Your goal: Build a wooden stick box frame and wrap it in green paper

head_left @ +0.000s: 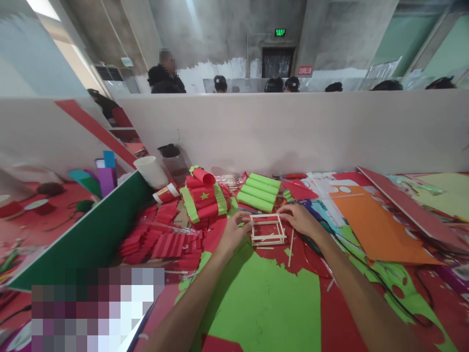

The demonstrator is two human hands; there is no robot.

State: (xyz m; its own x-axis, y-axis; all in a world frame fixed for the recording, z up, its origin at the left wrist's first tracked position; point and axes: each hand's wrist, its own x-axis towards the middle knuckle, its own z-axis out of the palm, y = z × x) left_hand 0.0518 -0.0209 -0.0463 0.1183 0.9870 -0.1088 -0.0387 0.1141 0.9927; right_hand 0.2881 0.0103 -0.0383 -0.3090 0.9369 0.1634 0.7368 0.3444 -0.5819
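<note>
A small box frame of thin pale wooden sticks [267, 230] rests on red and green paper [256, 298] in the middle of the table. My left hand [234, 232] pinches its left side, fingers closed on a stick. From the right, my right hand [298, 218] grips the frame's far right corner with curled fingers. A loose stick [290, 247] lies just right of the frame, another short one in front of it.
Rolled green paper tubes [258, 191] and red tubes banded in green [205, 198] lie behind the frame. Folded red paper [161, 239] is piled at left, by a white cup [151, 171]. An orange sheet [373, 220] and black cable [381, 283] lie right. A partition wall stands behind; people beyond it.
</note>
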